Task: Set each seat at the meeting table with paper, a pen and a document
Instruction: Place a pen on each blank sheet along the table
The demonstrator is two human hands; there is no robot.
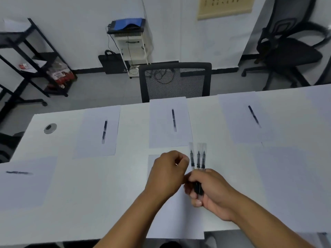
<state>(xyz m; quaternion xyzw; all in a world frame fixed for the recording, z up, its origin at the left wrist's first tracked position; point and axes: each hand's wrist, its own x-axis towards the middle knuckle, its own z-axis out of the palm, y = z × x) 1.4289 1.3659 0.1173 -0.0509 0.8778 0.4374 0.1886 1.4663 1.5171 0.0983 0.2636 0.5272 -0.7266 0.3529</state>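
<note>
Pens (pixel 198 159), three of them, stand up out of the right hand (pixel 211 192), whose fingers are wrapped tight around their lower barrels, the clear-capped tips fanned just above the knuckles. The left hand (pixel 168 173) is curled just beside that bundle, thumb and forefinger drawn together near the leftmost pen; whether they already pinch it I cannot tell. Directly under both hands lies a bare sheet of paper (pixel 172 221) at the near edge of the table (pixel 132 119), and this seat looks like the one to be served next. Beyond the grip, three far sheets each carry a pen already, and another to the left does too.

To do this well, take only the leftmost pen, pinching it high on the barrel above the right fist, and ease the right fingers just enough to free one without spilling the others. Draw it straight up along its length, then lay it down the middle of the sheet below, matching the far seats. No documents are visible yet
</note>
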